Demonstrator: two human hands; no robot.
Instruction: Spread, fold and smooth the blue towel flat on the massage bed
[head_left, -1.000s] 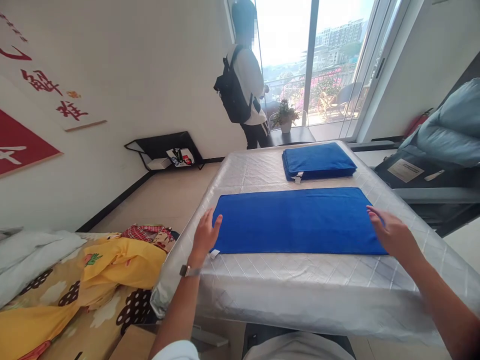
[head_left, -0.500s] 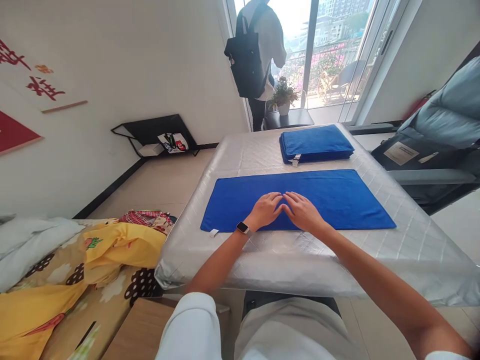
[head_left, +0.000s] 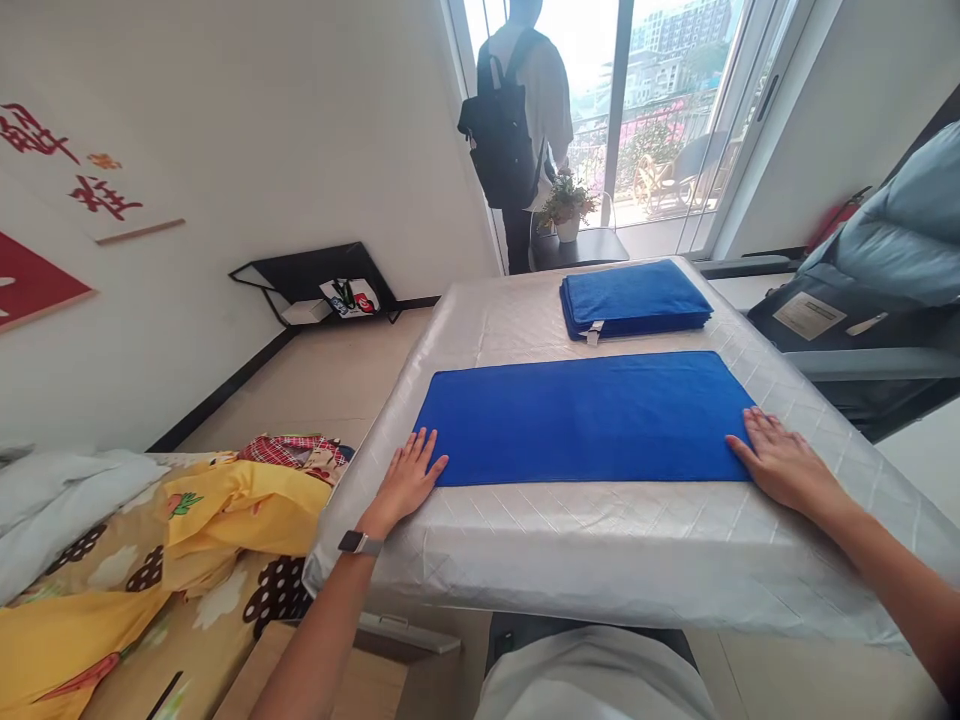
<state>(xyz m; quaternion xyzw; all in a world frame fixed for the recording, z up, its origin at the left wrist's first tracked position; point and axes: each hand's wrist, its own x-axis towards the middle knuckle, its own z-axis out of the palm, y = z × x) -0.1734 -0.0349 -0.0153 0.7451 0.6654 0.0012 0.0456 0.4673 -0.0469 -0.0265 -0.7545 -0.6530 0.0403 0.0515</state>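
Observation:
A blue towel [head_left: 585, 415] lies flat in a long rectangle across the silver-covered table [head_left: 600, 550]. My left hand [head_left: 407, 475], with a watch on its wrist, rests with fingers stretched out over the towel's near left corner. On the other side, my right hand [head_left: 784, 460] lies flat, its fingertips on the towel's near right corner. Neither hand grips anything. Behind the towel sits a stack of folded blue towels [head_left: 636, 298] with a white label hanging from its near side.
A person with a black backpack [head_left: 504, 140] stands by the glass door. In front of it, a potted plant [head_left: 568, 205] sits on a chair. An office chair [head_left: 862, 310] borders the table's right side. Yellow clothing [head_left: 240, 510] covers a bed at left, near a cardboard box [head_left: 360, 680].
Both hands have slid apart from the towel's middle, the left to its left end and the right to its right end. The person by the door has shifted slightly.

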